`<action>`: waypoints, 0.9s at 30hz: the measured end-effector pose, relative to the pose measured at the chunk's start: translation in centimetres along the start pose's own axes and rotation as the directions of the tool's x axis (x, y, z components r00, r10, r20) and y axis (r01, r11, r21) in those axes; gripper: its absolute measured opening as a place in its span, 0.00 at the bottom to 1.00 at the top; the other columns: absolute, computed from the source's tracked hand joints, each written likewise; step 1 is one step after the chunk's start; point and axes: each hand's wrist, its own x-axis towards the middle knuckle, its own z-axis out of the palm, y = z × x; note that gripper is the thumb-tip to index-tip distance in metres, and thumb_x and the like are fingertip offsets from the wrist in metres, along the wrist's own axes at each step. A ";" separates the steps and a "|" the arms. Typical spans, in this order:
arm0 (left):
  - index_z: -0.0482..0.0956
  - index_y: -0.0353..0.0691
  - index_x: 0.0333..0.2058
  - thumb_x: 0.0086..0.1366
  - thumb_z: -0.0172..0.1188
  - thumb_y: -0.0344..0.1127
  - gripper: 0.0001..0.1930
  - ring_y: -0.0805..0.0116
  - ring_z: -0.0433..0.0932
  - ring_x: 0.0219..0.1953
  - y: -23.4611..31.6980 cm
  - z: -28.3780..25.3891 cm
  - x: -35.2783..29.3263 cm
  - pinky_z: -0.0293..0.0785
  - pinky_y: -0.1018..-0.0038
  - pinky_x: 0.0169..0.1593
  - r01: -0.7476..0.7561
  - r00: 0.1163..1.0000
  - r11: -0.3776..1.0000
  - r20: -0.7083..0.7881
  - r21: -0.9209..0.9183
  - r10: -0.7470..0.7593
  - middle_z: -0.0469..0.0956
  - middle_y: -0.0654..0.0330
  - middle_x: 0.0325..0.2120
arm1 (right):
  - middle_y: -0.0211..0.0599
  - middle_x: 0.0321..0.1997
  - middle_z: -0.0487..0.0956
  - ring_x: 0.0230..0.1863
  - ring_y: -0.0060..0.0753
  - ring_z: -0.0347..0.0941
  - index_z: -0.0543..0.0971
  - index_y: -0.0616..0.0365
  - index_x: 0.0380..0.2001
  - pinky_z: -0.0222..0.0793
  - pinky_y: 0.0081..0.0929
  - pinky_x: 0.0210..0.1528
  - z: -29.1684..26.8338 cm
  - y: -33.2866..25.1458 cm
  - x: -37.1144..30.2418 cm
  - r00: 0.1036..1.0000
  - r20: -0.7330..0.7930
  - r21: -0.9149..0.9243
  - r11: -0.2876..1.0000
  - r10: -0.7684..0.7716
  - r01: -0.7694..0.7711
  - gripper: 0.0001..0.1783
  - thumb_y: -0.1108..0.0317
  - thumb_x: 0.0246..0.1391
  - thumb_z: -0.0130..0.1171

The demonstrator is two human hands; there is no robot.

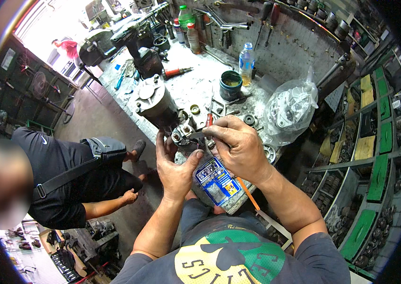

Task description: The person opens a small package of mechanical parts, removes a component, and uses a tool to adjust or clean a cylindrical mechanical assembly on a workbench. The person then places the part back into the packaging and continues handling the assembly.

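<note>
My left hand (178, 174) is curled around a small metal part with bolt terminals (182, 134), thumb and fingers on its near side. My right hand (242, 147) pinches a thin flat metal blade (197, 135), its tip against or just beside that part; I cannot tell which. Behind the part stands a large grey cylindrical motor (155, 102) with a studded end. Below my hands, a blue and white blister pack (217, 179) lies at the bench's near edge. A red-handled screwdriver (209, 120) is partly hidden behind my right fingers.
On the bench (181, 66) stand a dark open tin (231, 85), a clear bottle (246, 64) and a plastic bag of metal castings (291, 109). A cordless drill (140, 52) is farther back. A person in black (68, 175) stands at left; parts shelves (352, 189) line the right.
</note>
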 end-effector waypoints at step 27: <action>0.50 0.24 0.78 0.58 0.86 0.33 0.61 0.55 0.78 0.66 -0.5 -0.3 0.1 0.74 0.62 0.70 0.011 1.000 1.000 -0.005 0.000 -0.011 0.79 0.41 0.63 | 0.47 0.41 0.85 0.41 0.49 0.85 0.89 0.64 0.46 0.82 0.39 0.44 -0.7 -0.8 0.2 0.994 0.086 0.024 0.998 0.061 -0.063 0.15 0.82 0.54 0.68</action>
